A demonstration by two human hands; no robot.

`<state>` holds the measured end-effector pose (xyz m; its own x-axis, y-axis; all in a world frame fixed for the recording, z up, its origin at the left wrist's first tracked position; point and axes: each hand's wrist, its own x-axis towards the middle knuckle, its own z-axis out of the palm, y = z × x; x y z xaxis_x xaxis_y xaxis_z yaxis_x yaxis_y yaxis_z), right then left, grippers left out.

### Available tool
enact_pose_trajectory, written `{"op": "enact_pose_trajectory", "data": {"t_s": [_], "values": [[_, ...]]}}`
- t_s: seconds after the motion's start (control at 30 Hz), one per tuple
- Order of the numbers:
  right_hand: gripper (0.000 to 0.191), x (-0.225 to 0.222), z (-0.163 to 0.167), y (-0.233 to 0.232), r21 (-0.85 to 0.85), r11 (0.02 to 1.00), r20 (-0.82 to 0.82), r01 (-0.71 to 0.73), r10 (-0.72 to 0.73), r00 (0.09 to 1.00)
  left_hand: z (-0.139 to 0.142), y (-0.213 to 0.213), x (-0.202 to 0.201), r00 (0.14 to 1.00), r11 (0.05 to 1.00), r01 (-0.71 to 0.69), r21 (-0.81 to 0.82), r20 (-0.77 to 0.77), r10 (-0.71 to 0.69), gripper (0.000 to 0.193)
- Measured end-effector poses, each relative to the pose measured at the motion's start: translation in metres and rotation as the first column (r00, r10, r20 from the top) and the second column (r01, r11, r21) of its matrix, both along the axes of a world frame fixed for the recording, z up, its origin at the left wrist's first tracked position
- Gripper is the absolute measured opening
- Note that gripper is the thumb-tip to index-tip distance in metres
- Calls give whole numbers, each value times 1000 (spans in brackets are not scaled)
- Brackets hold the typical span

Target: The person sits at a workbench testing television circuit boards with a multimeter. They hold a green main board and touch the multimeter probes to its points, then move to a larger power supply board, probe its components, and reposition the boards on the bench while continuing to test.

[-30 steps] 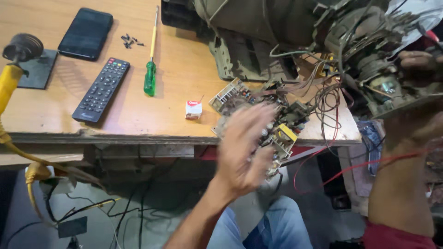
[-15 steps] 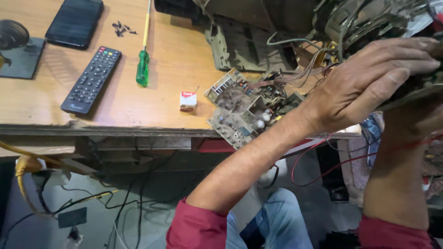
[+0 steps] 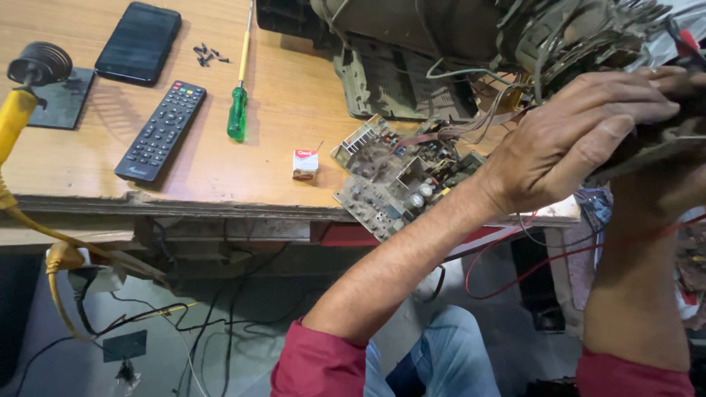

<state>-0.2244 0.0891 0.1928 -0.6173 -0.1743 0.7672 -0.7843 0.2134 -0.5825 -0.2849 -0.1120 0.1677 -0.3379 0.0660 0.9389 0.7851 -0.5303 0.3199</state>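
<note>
My left hand (image 3: pixel 581 140) reaches up to the right and lies closed over a dusty coil-and-wire assembly (image 3: pixel 581 37) at the neck of a grey picture tube (image 3: pixel 412 29). My right forearm rises at the right edge. My right hand (image 3: pixel 680 81) is mostly hidden behind that assembly, its fingers holding it from the far side. Below my left wrist a dirty circuit board (image 3: pixel 390 184) hangs over the front edge of the wooden table (image 3: pixel 184 202), joined to the tube by wires.
On the table lie a green-handled screwdriver (image 3: pixel 237 117), a black remote (image 3: pixel 160 132), a black phone (image 3: pixel 140 43), a few loose screws (image 3: pixel 207 53) and a small red-and-white box (image 3: pixel 304 163). A yellow-handled tool (image 3: pixel 13 121) and a coiled stand (image 3: pixel 40 65) sit at left. Cables hang under the table.
My left hand rose from over the circuit board to the coil assembly and closed on it. The view has shifted slightly.
</note>
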Motion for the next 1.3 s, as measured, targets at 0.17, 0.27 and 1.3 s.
{"op": "enact_pose_trajectory", "data": {"t_s": [0.17,0.27,1.3], "values": [[48,0,2,-1,-14,999,-3,30,-30,1000,1,-2,1,1000,1000,7,13,-1,-7,34],[47,0,3,-2,-11,999,-12,48,-48,999,2,-3,1,1000,1000,12,20,-6,-12,35],[43,2,25,-25,-46,993,-85,108,-111,990,11,-9,9,1000,999,12,30,13,-12,32]]}}
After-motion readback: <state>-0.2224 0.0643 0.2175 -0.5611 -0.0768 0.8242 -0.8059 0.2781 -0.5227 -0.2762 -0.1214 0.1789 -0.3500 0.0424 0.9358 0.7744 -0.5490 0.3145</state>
